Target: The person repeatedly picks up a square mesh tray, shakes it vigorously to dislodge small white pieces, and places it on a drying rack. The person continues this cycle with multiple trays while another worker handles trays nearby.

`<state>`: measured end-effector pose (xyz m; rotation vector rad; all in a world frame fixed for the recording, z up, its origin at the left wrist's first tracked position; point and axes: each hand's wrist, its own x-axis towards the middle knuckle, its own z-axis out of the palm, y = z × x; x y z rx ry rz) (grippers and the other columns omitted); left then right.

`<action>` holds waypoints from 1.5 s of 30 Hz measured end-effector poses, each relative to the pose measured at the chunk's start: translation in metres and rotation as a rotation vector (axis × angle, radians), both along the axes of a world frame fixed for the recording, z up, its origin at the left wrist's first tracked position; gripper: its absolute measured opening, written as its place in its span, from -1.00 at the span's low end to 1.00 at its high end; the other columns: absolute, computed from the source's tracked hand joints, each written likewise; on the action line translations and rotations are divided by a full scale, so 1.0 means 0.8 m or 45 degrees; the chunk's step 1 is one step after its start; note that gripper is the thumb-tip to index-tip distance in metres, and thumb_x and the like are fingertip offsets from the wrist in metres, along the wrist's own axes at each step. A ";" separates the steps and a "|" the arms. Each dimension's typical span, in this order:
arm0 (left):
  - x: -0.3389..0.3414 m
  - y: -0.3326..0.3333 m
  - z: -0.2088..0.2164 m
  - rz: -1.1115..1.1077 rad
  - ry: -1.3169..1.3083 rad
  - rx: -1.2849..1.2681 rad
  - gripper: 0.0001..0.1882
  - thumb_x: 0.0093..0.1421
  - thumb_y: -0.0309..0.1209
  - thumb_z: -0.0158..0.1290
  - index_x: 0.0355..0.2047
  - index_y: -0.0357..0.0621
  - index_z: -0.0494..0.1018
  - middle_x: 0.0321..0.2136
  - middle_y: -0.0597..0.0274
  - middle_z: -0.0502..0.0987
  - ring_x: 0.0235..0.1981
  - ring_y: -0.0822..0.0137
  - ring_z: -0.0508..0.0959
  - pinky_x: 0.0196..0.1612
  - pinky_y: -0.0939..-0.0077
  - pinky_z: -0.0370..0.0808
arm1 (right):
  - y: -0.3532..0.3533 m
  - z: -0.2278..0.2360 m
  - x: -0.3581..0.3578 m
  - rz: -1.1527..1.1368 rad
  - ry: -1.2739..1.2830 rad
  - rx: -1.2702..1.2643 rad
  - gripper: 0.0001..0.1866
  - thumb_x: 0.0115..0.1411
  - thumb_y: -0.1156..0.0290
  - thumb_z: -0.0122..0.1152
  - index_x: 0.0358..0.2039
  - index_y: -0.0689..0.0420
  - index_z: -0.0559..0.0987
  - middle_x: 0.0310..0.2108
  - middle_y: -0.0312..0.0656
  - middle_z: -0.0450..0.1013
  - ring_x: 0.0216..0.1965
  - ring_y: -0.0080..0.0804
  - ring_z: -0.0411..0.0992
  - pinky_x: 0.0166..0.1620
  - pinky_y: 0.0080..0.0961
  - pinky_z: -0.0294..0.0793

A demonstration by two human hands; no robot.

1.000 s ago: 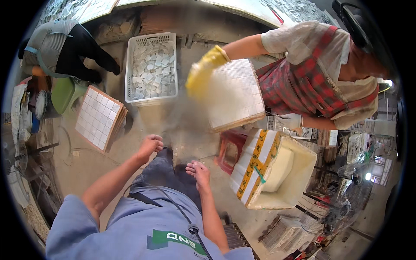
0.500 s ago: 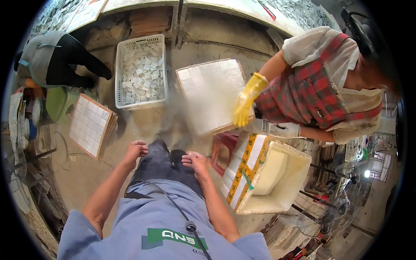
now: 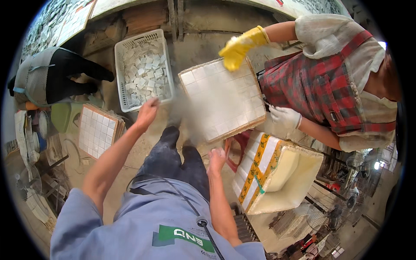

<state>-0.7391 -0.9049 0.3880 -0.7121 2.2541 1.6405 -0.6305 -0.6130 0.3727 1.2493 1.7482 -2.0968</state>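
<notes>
My left hand [image 3: 147, 114] is stretched forward by the near edge of a white plastic crate [image 3: 168, 86]. Its fingers are bent together, and what they hold, if anything, is hidden. Inside the crate lie many small pale square tiles [image 3: 149, 71]. My right hand [image 3: 216, 159] is closed, low in front of a stack of tiled boards [image 3: 221, 97], beside a red stool [image 3: 236, 149]. Whether anything is in it is hidden. Pale dust blurs the stack's left side. Over its far edge hangs a co-worker's yellow-gloved hand [image 3: 240, 47]; that person's white-gloved hand [image 3: 284, 117] is at its right.
A white foam box [image 3: 294, 184] with yellow printed tape stands open to my right. Another stack of tiled boards [image 3: 96, 132] leans at the left, near a green chair [image 3: 61, 117] and a second, bent-over person [image 3: 65, 73]. A long workbench [image 3: 125, 6] runs across the back.
My left hand has moved forward toward the crate, and my right hand has shifted slightly right and closed more. The co-worker's yellow glove has swung to the stack's far edge. My view has shifted.
</notes>
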 end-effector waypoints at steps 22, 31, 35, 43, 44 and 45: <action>-0.177 0.047 -0.007 -0.578 0.206 -0.187 -0.47 -0.07 -0.57 -0.12 0.01 -0.19 0.24 -0.07 -0.03 0.37 -0.03 0.09 0.36 0.01 0.42 0.27 | -0.052 0.028 -0.048 -0.551 -0.263 0.104 -0.58 -0.02 0.56 0.01 -0.10 0.41 0.34 -0.26 -0.16 0.38 -0.29 -0.48 0.34 -0.27 -0.62 0.33; -0.102 0.067 -0.001 -0.193 0.060 -0.370 -0.49 -0.08 -0.59 -0.19 -0.02 -0.33 0.22 -0.10 -0.15 0.34 -0.05 -0.03 0.32 0.00 0.32 0.25 | 0.043 -0.008 -0.031 -0.040 -0.154 0.912 -0.59 0.00 0.53 -0.11 -0.11 0.46 0.33 -0.14 0.11 0.33 -0.08 -0.17 0.31 -0.03 -0.43 0.27; -0.019 0.104 0.017 -0.130 -0.455 -0.078 -0.58 0.04 -0.53 -0.21 -0.03 -0.21 0.26 -0.14 -0.09 0.39 -0.09 0.04 0.37 -0.07 0.35 0.28 | 0.097 0.034 -0.110 0.135 -0.001 1.197 -0.50 0.00 0.52 -0.16 0.00 0.44 0.22 0.02 0.19 0.18 0.06 0.00 0.17 0.09 -0.33 0.12; 0.080 0.210 -0.035 0.079 -0.542 0.539 -0.46 -0.14 -0.74 -0.23 -0.04 -0.36 0.17 -0.08 0.06 0.35 -0.04 0.24 0.35 -0.07 0.55 0.26 | 0.174 -0.003 -0.236 0.580 0.164 1.451 -0.47 -0.04 0.50 -0.11 0.02 0.33 0.24 0.01 0.16 0.20 0.05 0.03 0.14 0.09 -0.25 0.10; 0.081 0.220 -0.041 0.108 -0.510 0.503 -0.50 -0.14 -0.74 -0.23 -0.08 -0.36 0.20 -0.12 0.06 0.38 -0.08 0.24 0.38 -0.11 0.52 0.28 | 0.177 -0.003 -0.242 0.645 0.129 1.455 -0.46 -0.05 0.50 -0.10 0.02 0.33 0.24 0.00 0.15 0.22 0.05 0.02 0.14 0.09 -0.25 0.11; 0.077 0.230 -0.041 0.141 -0.479 0.468 -0.54 -0.13 -0.73 -0.23 -0.13 -0.36 0.23 -0.16 0.07 0.41 -0.12 0.24 0.40 -0.15 0.50 0.29 | 0.177 0.004 -0.244 0.678 0.120 1.475 -0.46 -0.07 0.48 -0.08 0.00 0.32 0.27 -0.02 0.13 0.25 0.03 0.02 0.16 0.08 -0.25 0.12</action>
